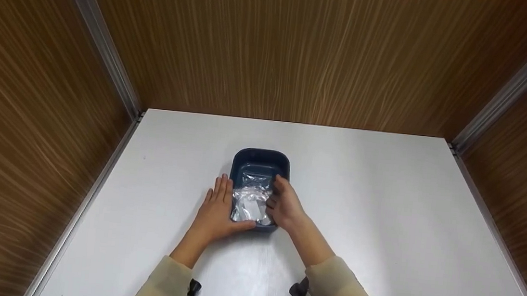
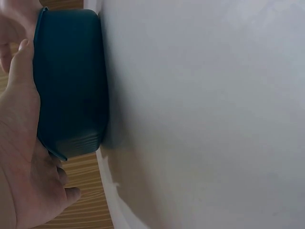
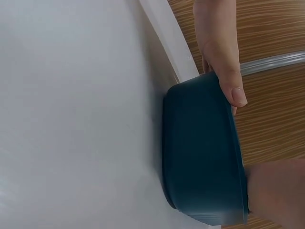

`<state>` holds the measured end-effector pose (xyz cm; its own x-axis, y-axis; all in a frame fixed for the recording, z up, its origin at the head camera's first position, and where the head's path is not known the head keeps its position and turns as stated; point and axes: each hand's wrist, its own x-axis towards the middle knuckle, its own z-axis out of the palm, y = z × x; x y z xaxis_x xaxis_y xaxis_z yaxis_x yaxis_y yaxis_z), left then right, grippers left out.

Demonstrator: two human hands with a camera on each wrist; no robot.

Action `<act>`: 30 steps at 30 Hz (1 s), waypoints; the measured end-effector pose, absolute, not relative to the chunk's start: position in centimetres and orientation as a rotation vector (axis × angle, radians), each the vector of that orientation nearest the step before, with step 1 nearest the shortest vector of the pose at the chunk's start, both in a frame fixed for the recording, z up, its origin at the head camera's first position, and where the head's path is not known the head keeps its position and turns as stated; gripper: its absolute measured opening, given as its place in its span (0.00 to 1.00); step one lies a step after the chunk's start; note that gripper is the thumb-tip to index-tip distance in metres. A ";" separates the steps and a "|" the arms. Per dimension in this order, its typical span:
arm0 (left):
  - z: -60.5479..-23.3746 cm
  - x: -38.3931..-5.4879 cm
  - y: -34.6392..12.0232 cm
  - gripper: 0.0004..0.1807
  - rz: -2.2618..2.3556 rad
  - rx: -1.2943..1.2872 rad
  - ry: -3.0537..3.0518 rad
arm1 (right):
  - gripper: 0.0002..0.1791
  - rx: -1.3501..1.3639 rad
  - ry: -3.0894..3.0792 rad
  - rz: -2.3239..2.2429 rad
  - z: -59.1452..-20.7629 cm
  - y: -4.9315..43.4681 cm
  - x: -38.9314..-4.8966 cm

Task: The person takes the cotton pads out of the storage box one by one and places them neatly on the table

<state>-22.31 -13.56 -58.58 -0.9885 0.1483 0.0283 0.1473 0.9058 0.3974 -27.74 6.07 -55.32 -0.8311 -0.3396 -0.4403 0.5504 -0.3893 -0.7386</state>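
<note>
A dark blue-green plastic bin (image 1: 261,156) stands on the white table in the head view. Clear plastic bags (image 1: 249,204) lie inside it, one with a white piece in it. My left hand (image 1: 215,213) rests along the bin's left side with straight fingers, its thumb over the near rim. That thumb also shows over the rim in the right wrist view. Over the right rim, my right hand (image 1: 287,206) reaches into the bin, fingers curled at the right edge of a bag. Its fingertips are partly hidden there; in the right wrist view the bin wall (image 3: 200,148) hides them.
Around the bin spreads the white tabletop (image 1: 384,203). A wood-grain panel (image 1: 273,47) rises behind the table, with similar panels on both sides and metal strips at the corners. Small black devices (image 1: 299,289) stick out at both sleeves.
</note>
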 end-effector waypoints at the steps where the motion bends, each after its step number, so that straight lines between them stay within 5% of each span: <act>1: -58.6 -22.3 -13.5 0.76 0.642 0.241 3.068 | 0.46 0.308 1.303 -2.227 -55.3 6.0 -27.8; 22: -58.7 -22.4 -13.5 0.76 0.619 0.261 3.072 | 0.41 0.364 1.327 -2.241 -55.5 5.6 -27.6; 30: -58.8 -22.5 -13.4 0.75 0.647 0.255 3.069 | 0.31 0.245 1.506 -2.198 -55.3 5.2 -27.0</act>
<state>-22.54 -13.39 -58.80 -0.9869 0.1567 0.0386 0.1589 0.9024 0.4006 -27.04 5.19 -55.32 -0.8775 -0.2712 -0.3955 0.4667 -0.2935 -0.8343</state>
